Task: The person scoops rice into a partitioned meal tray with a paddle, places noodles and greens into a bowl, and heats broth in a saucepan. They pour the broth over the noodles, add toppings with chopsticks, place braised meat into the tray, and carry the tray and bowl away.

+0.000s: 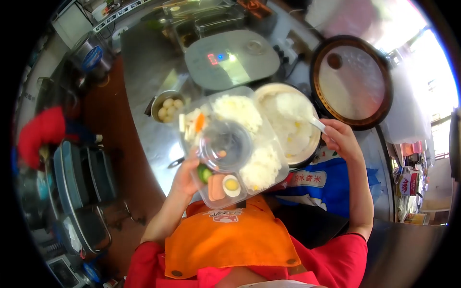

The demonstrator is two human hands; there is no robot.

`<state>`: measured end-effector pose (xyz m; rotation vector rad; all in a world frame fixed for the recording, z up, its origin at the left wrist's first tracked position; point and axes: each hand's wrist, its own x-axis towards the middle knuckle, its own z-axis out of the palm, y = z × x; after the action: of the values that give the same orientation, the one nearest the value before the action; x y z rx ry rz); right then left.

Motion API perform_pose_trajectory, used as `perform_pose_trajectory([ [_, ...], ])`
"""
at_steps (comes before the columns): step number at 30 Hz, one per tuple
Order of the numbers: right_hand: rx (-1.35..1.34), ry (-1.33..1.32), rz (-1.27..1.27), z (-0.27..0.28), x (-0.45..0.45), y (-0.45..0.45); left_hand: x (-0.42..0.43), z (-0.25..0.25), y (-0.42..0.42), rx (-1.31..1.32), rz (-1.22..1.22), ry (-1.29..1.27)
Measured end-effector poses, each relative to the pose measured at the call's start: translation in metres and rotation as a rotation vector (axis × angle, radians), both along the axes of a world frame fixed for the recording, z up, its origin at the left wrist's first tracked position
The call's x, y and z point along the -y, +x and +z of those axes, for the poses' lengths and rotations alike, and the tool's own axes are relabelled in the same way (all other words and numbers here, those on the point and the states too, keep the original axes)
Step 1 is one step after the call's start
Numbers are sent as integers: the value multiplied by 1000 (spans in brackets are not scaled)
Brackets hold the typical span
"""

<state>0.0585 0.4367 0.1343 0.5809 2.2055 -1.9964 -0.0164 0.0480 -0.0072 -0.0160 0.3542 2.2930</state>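
My left hand grips the left edge of a clear compartment meal tray, held tilted above the counter. Two compartments hold white rice; others hold pale strips with an orange piece, green slices, pink slices and a halved boiled egg. A round clear bowl sits over the tray's middle. My right hand is closed around the handle of a white rice paddle, whose blade is covered by rice over the rice cooker pot, right beside the tray.
A small pot of peeled eggs stands left of the tray. Behind it is a grey appliance with a lit display. The cooker's round lid is raised at right. A blue rice bag lies nearer me. Far left are a cart and a person's red sleeve.
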Motion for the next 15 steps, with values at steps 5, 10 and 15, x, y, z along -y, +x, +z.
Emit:
perform_pose_trajectory([
  [5,-28,-29,123,13,24,3,-16,3,-2,23,-10,45],
  [10,-10,-73,132,16,38,12,-23,3,-3,56,40,111],
  [15,19,-27,164,27,37,15,-28,-5,-7,58,116,103],
])
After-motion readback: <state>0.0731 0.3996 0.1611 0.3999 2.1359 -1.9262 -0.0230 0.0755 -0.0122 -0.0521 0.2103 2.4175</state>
